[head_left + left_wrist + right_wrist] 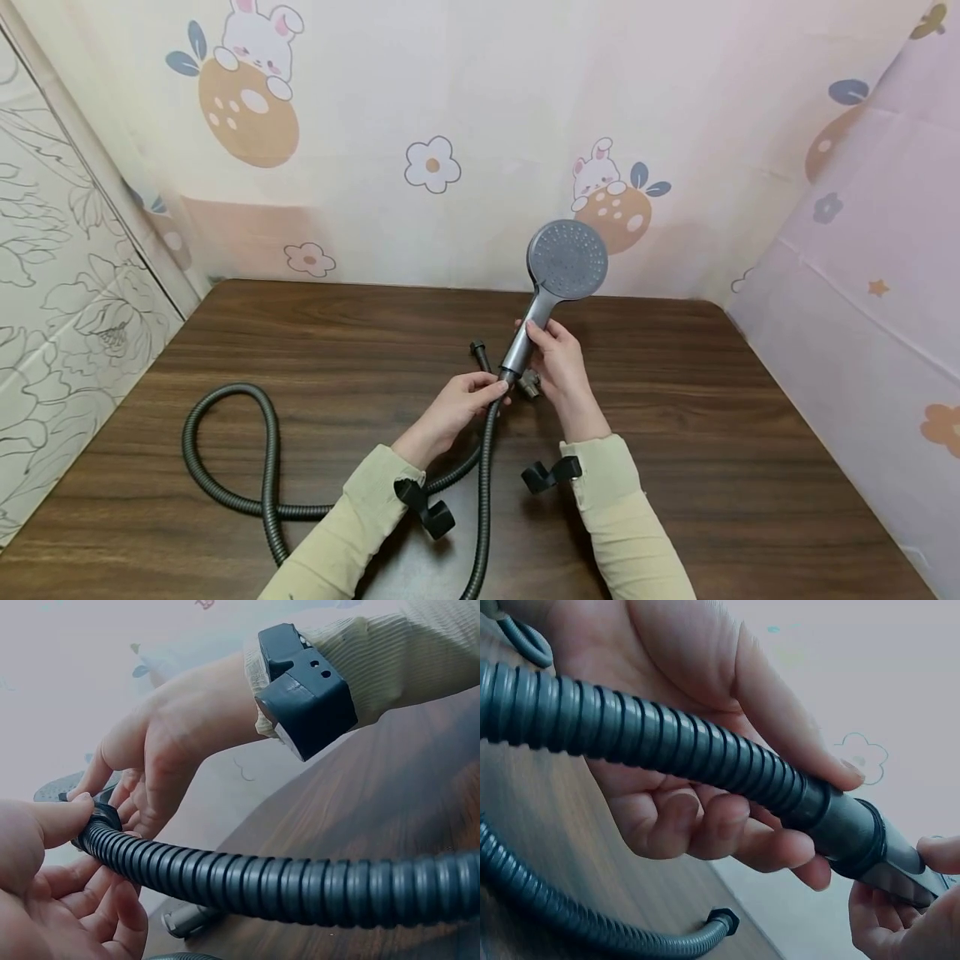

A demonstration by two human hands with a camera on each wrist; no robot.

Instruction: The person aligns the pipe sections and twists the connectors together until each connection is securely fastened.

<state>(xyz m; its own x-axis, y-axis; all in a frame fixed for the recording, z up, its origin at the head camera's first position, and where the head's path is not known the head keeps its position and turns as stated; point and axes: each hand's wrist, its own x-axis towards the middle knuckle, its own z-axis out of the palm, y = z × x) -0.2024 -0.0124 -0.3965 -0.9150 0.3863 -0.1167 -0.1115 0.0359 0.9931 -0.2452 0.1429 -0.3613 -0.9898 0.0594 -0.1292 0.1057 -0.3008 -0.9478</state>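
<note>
A grey shower head (567,260) is held up in front of the wall, tilted to the right, its round spray face toward me. My right hand (562,367) grips its handle (522,342), thumb along the front. My left hand (459,408) pinches the connector (846,829) at the hose's end, right at the handle's base. From there the dark ribbed hose (483,492) drops toward me; another length loops on the table to the left. The hose's other end, a black hexagonal nut (724,921), lies behind my left hand. Part of the handle is hidden by the right fingers.
A small metal fitting (529,383) lies on the brown wooden table (712,433) beside my right hand. The hose loop (232,392) takes up the table's left side. A patterned cloth (487,83) hangs along the back, with a patterned panel (67,317) at left.
</note>
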